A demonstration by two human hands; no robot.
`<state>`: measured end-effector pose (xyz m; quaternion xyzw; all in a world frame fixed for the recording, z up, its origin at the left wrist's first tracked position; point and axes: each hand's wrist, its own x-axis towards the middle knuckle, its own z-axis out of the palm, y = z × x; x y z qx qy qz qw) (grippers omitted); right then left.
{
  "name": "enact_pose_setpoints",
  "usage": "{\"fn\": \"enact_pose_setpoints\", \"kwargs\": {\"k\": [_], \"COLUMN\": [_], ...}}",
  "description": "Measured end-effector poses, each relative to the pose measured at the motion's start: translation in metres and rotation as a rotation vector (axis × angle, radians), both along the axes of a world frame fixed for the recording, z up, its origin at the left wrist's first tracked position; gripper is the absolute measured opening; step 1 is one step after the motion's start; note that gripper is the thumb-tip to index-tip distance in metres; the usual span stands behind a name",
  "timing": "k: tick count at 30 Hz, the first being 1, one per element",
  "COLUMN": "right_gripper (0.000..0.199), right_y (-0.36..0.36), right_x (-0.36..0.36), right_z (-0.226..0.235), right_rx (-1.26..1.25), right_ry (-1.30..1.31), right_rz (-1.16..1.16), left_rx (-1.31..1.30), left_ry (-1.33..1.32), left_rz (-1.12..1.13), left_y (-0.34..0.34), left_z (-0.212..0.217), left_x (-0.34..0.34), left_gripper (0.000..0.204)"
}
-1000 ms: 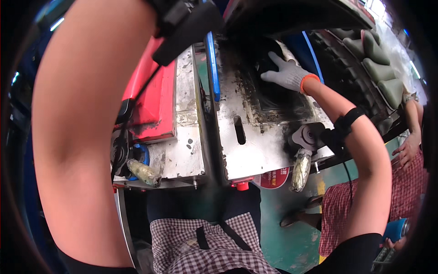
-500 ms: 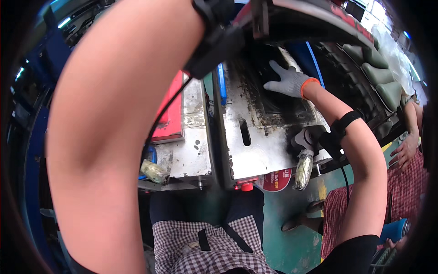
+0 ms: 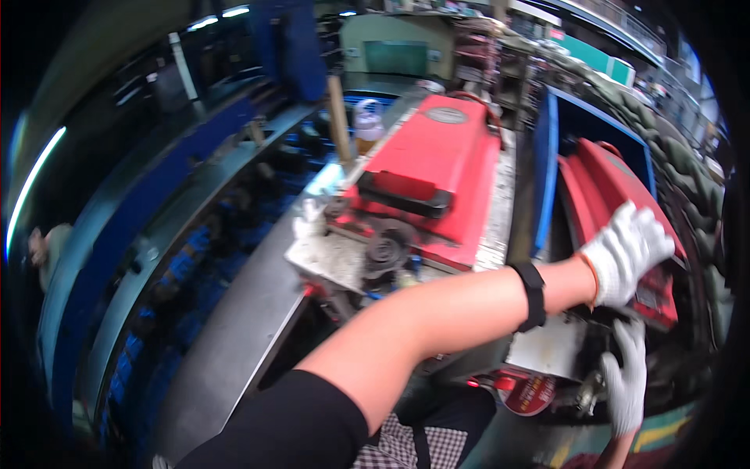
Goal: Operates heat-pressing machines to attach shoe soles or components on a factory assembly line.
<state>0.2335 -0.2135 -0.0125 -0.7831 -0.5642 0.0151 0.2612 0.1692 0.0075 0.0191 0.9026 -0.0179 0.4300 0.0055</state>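
Left hand (image 3: 629, 254), fingers extended, lies over the right-hand red cover (image 3: 613, 184), presumably steadying it; any grip is hidden. Right hand (image 3: 627, 383), thumb spread, visibly holding nothing, sits below the cover's near end. Right of the blue panel (image 3: 547, 172), the cover's long axis points away, toward upper left.

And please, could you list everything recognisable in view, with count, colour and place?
Red boxy covers: 2, red, centre and right
Black bar handle: 1, black, centre cover's front
Blue flat panels: at least 2, blue, beside and behind right cover
Tan wooden-looking post: 1, tan, upper left
Grey smooth curved sheet: 1, grey, lower left
Round dark red label: 1, dark red, lower right
Olive green padded-looking pieces: many, olive green, right edge
Checked apron: 1, dark and white, bottom centre
Left grip: 1, white-gloved, at right cover
Right grip: 1, white-gloved, lower right
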Motion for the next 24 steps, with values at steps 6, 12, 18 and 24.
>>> {"fn": "enact_pose_setpoints", "kwargs": {"k": [6, 12, 18, 24], "right_gripper": [0.020, 0.018, 0.031, 0.039], "right_y": [-0.036, -0.047, -0.052, 0.005], "right_x": [-0.048, -0.004, 0.090, 0.094], "right_z": [-0.062, -0.133, -0.154, -0.063], "right_rx": [0.437, 0.528, 0.773, 0.570], "right_ry": [-0.498, -0.536, 0.236, -0.474], "right_rz": [0.111, 0.083, -0.516, -0.286], "left_rx": [0.050, 0.045, 0.019, -0.058], "left_ry": [-0.066, -0.122, -0.041, 0.008], "left_rz": [-0.022, -0.042, -0.068, -0.036], "left_y": [-0.006, -0.005, -0.005, -0.019], "left_z": [-0.096, -0.116, -0.113, -0.100], "left_x": [0.008, 0.013, 0.004, -0.006], "left_gripper": [0.063, 0.062, 0.063, 0.071]}}
